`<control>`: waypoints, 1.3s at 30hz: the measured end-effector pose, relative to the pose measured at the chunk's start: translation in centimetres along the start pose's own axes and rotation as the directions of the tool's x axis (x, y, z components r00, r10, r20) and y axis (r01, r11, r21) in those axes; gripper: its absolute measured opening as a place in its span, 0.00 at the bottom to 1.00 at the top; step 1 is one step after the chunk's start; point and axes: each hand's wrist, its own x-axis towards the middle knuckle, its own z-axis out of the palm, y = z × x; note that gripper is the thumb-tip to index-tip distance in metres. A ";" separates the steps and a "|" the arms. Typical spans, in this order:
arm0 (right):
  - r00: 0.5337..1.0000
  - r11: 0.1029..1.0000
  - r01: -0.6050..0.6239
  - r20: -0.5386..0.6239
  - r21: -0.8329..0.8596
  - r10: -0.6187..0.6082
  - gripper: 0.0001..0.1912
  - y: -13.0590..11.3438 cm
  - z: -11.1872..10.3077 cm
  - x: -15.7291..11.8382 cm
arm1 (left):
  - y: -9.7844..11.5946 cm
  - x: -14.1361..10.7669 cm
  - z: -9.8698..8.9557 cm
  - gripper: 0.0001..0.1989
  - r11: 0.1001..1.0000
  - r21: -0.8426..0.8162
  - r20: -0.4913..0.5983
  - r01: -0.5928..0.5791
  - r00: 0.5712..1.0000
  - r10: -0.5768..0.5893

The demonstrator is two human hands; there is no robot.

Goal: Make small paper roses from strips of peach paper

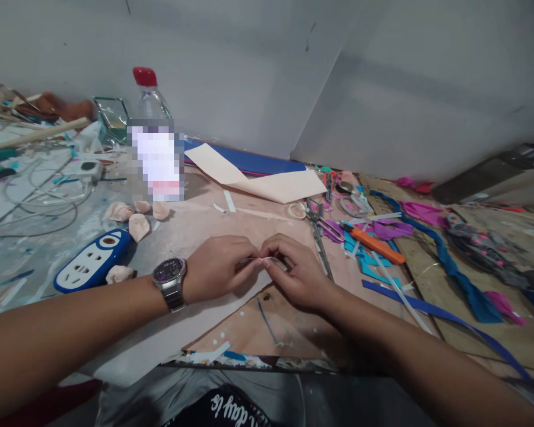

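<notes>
My left hand (226, 262), with a watch (169, 274) on its wrist, is closed in a pinch near the middle of the worktable. Opposite it, my right hand (291, 270) is also pinched, and the fingertips of both almost touch. Between them runs a small, thin, pale strip (262, 259); the fingers cover most of it. Beneath the hands lies a large pale sheet (222, 314). Several crumpled peach paper petals (139, 226) rest beyond my left wrist.
A blue-and-white power strip (91, 261) lies at the left. Behind stand a red-capped bottle (153, 107) and a folded cream paper strip (267, 184). To the right are scissors (323, 228), an orange utility knife (378, 244), a blue ribbon (454, 326) and coloured scraps.
</notes>
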 end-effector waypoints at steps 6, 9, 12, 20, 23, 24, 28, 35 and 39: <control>0.998 0.996 0.066 0.009 -0.062 -0.065 0.04 0.2 -0.3 -0.1 | -0.4 -0.1 0.3 0.15 1.000 0.022 0.035 0.014 0.999 -0.015; 0.997 0.994 0.077 0.028 -0.081 -0.075 0.04 0.2 -0.3 -0.1 | -0.3 -0.1 0.4 0.14 0.999 0.034 0.039 0.017 0.999 -0.018; 0.997 0.995 0.066 0.049 -0.080 -0.062 0.03 0.2 -0.1 -0.1 | -0.1 -0.1 0.1 0.13 0.999 0.003 0.055 0.035 0.998 -0.035; 0.996 0.994 0.092 0.007 -0.055 -0.091 0.03 0.1 0.0 0.0 | 0.2 0.0 -0.7 0.11 0.953 -0.228 0.053 0.201 0.980 -0.194; 0.996 0.994 0.084 0.011 -0.072 -0.083 0.02 0.1 -0.1 0.0 | 0.1 0.0 -0.6 0.11 0.944 -0.241 0.057 0.225 0.974 -0.218; 0.996 0.993 0.086 0.011 -0.077 -0.085 0.02 0.1 -0.1 0.0 | 0.1 0.0 -0.6 0.10 0.944 -0.240 0.057 0.225 0.974 -0.218; 0.995 0.990 0.103 -0.003 -0.095 -0.104 0.02 0.2 -0.1 -0.1 | 0.2 0.0 -0.5 0.09 0.948 -0.234 0.044 0.216 0.976 -0.212; 0.986 0.975 0.162 -0.001 -0.154 -0.164 0.04 0.2 -0.2 -0.2 | 0.3 0.0 -0.5 0.09 0.956 -0.222 0.025 0.193 0.981 -0.193; 0.983 0.967 0.181 0.002 -0.179 -0.184 0.05 0.0 -0.3 -0.3 | 0.2 0.0 -0.4 0.08 0.966 -0.200 0.014 0.163 0.986 -0.164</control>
